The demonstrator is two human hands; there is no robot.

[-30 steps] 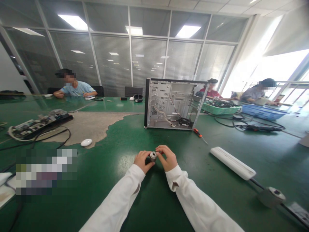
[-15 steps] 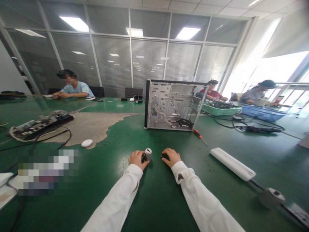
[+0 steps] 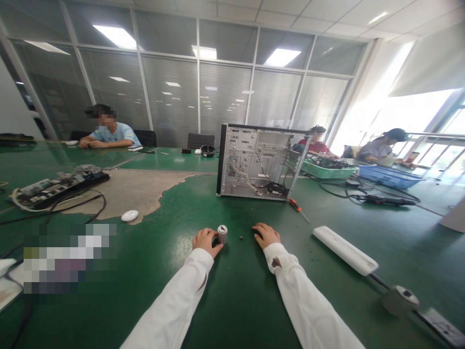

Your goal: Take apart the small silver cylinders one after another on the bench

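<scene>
My left hand [image 3: 206,241] is closed around the left side of a small grey metal cylinder [image 3: 223,234], which stands upright on the green table and has dark openings in its top. A tiny dark piece [image 3: 240,237], too small to name, lies on the table between the cylinder and my right hand [image 3: 268,234]. The right hand rests on the table apart from that piece, its fingers bent and spread, with nothing visible in them. Beyond both hands stands an open computer case [image 3: 259,162], its bare metal inside and loose wires showing.
A screwdriver [image 3: 295,205] lies by the case. To the right are a white power strip [image 3: 345,249], a green basket [image 3: 329,169] and a blue basket [image 3: 390,177]. A white round lid [image 3: 130,215] and a cabled circuit assembly [image 3: 60,186] lie left. Several people sit across the table.
My right hand has moved right, away from the cylinder, and the tiny dark piece that was at its fingertips now lies loose on the table. My left hand stays on the cylinder.
</scene>
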